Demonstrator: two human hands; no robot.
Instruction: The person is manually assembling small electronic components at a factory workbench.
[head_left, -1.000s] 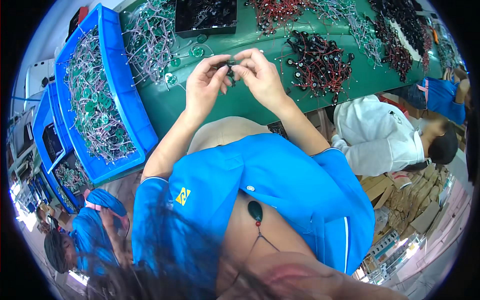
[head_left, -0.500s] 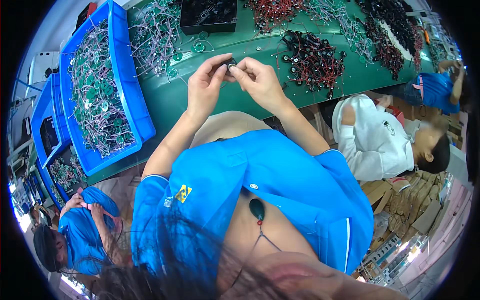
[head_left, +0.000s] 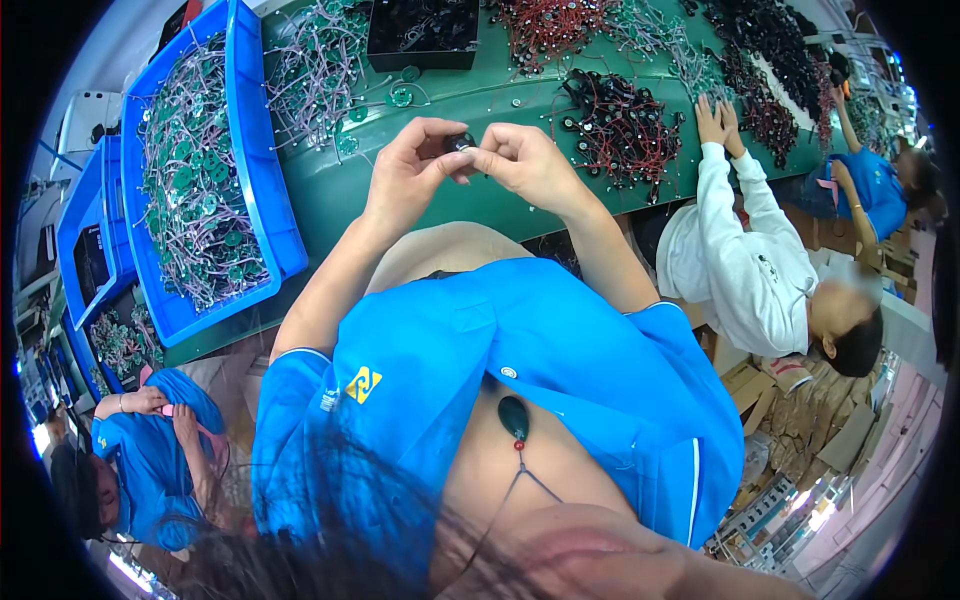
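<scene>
A worker in a blue shirt holds a small black round part (head_left: 460, 142) up over the green tabletop (head_left: 340, 195), pinched between both hands. Left hand (head_left: 408, 170) has its grip closed on the part w/ thumb and fingertips; right hand (head_left: 525, 165) meets it from the other side, its fingers curled in and closed on the same piece. The part sits right where the two hands touch, above the tabletop's near edge and clear of the surface.

At left, a blue bin (head_left: 262, 175) holds green round boards w/ pale wires; more blue bins stand beyond it toward the frame's edge. A loose pile of the same wired boards (head_left: 320, 70) lies on the tabletop just past the hands, beside a black tray (head_left: 422, 35). Heaps of black parts w/ red wires (head_left: 620, 125) lie to the right. Further right, a co-worker in a white top (head_left: 750, 270) rests both hands on the tabletop. Another person in blue (head_left: 150, 450) sits at lower left.
</scene>
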